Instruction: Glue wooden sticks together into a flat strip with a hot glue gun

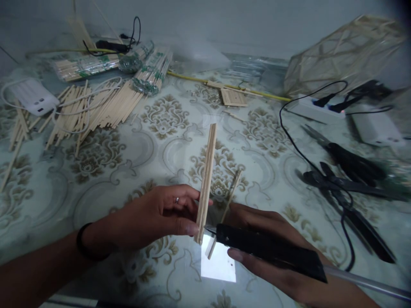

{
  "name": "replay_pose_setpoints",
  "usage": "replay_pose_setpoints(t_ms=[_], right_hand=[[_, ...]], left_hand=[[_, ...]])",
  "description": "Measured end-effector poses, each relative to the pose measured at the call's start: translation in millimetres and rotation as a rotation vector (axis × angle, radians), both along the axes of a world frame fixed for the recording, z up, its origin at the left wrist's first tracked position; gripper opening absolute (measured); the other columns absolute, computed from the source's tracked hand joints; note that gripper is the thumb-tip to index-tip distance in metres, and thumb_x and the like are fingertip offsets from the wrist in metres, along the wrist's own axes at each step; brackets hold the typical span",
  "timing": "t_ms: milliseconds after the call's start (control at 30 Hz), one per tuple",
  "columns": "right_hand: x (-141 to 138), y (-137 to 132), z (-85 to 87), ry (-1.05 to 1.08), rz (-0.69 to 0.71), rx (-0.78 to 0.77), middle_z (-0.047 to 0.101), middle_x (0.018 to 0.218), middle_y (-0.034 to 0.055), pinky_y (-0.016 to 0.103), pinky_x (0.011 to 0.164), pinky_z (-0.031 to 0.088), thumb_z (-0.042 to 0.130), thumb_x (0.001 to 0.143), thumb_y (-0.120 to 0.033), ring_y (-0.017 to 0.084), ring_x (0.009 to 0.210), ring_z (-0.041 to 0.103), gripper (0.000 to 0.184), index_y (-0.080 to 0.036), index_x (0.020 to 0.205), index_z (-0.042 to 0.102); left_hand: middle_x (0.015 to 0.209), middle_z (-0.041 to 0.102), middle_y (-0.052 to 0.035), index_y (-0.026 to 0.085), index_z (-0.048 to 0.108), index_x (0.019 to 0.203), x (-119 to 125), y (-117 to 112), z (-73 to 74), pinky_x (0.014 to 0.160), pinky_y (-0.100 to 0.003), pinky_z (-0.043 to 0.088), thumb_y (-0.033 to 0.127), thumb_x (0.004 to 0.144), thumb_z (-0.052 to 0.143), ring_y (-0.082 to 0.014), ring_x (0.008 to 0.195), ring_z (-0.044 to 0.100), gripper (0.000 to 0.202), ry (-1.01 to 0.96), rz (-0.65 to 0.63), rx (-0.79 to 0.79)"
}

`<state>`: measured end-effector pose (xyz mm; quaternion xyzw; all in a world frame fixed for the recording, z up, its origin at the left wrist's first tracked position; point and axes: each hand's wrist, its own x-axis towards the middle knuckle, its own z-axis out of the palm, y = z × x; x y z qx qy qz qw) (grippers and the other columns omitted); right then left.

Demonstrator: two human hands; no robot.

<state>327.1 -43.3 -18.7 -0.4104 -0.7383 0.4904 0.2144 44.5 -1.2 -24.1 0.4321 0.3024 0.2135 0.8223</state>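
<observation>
Pinched between the thumb and fingers of my left hand [175, 211] is a narrow strip of wooden sticks [208, 171], tilted up and away from me. My right hand [272, 256] is wrapped round a black glue gun [266, 248], with a clear glue stick [362, 280] sticking out of its back. The gun's metal tip touches or nearly touches the strip's lower end. Another thin wooden stick [233, 188] runs behind the tip by my right fingers; whether they hold it I cannot tell.
Loose wooden sticks [109, 107] and bagged bundles [86, 66] lie at the back left, near a white adapter [34, 96]. A small wooden panel [234, 97] lies farther back. Pliers [346, 184], scissors [349, 158], a black cord and a power strip [308, 107] are on the right.
</observation>
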Motion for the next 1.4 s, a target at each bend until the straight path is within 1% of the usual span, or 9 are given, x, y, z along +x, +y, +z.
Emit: replay_pose_setpoints(t_ms=[167,267,567,733,900,1000,1167,1333,1400], right_hand=[[1,-2,-1.3,0.000,0.003,-0.003,0.058,0.076,-0.0035,0.030,0.058,0.044,0.071,0.107,-0.038,0.014,0.065,0.058,0.027,-0.024,0.086,0.060],[2,-1,0.3,-0.035,0.015,0.001,0.056,0.075,-0.0041,0.029,0.059,0.045,0.070,0.107,-0.037,0.014,0.065,0.058,0.027,-0.024,0.086,0.060],[6,2,1.1,-0.074,0.014,-0.005,0.060,0.078,-0.0030,0.029,0.062,0.049,0.069,0.108,-0.037,0.015,0.068,0.061,0.025,-0.025,0.089,0.060],[3,3,2.4,-0.034,-0.019,-0.026,0.067,0.079,-0.0006,0.030,0.060,0.048,0.070,0.107,-0.036,0.017,0.068,0.063,0.021,-0.024,0.090,0.064],[0,5,4.7,-0.023,-0.035,0.000,0.062,0.075,-0.0024,0.028,0.058,0.045,0.071,0.105,-0.035,0.015,0.065,0.058,0.022,-0.023,0.088,0.064],[1,5,4.6,-0.026,-0.029,0.004,0.061,0.076,-0.0023,0.028,0.059,0.045,0.070,0.106,-0.036,0.014,0.066,0.057,0.024,-0.023,0.087,0.063],[4,4,3.8,-0.028,-0.076,-0.004,0.063,0.074,-0.0010,0.029,0.058,0.048,0.074,0.104,-0.038,0.016,0.065,0.059,0.024,-0.023,0.087,0.066],[4,3,4.2,-0.029,-0.128,-0.014,0.070,0.078,0.0022,0.031,0.060,0.055,0.077,0.102,-0.040,0.020,0.070,0.066,0.017,-0.023,0.101,0.078],[4,3,4.2,-0.024,-0.132,-0.016,0.071,0.078,0.0028,0.032,0.061,0.056,0.078,0.101,-0.040,0.021,0.071,0.069,0.016,-0.024,0.101,0.080]], left_hand=[[0.101,0.079,0.0021,0.025,0.082,0.122,-2,0,-1.1,0.087,-0.025,0.053,0.015,0.095,0.084,-0.0119,0.094,0.074,0.029,-0.009,-0.027,0.009],[0.103,0.080,0.0013,0.025,0.081,0.124,-3,0,-2.3,0.088,-0.025,0.053,0.016,0.096,0.084,-0.0127,0.097,0.074,0.030,-0.005,-0.045,0.012],[0.105,0.080,-0.0004,0.024,0.081,0.123,-5,-1,-5.1,0.088,-0.025,0.054,0.021,0.097,0.085,-0.0138,0.097,0.074,0.027,-0.006,-0.074,0.016],[0.107,0.080,-0.0019,0.023,0.080,0.127,-4,-1,-5.0,0.088,-0.027,0.055,0.021,0.097,0.084,-0.0150,0.097,0.073,0.030,-0.001,-0.089,0.038],[0.101,0.079,-0.0002,0.022,0.081,0.120,-4,-1,-2.1,0.085,-0.026,0.054,0.021,0.096,0.085,-0.0136,0.091,0.071,0.025,0.003,-0.102,0.044],[0.100,0.078,0.0007,0.023,0.080,0.120,-4,-1,0.2,0.084,-0.025,0.053,0.021,0.097,0.084,-0.0132,0.090,0.070,0.024,0.013,-0.108,0.037],[0.100,0.078,0.0003,0.021,0.080,0.119,-2,1,2.8,0.083,-0.026,0.052,0.021,0.094,0.085,-0.0138,0.090,0.070,0.026,0.043,-0.118,0.035],[0.100,0.079,0.0003,0.021,0.080,0.116,-2,1,5.1,0.086,-0.026,0.053,0.021,0.095,0.084,-0.0145,0.090,0.071,0.021,0.051,-0.128,0.036],[0.098,0.079,0.0006,0.021,0.081,0.113,-2,1,5.9,0.085,-0.026,0.054,0.022,0.095,0.084,-0.0148,0.089,0.070,0.019,0.048,-0.125,0.052]])
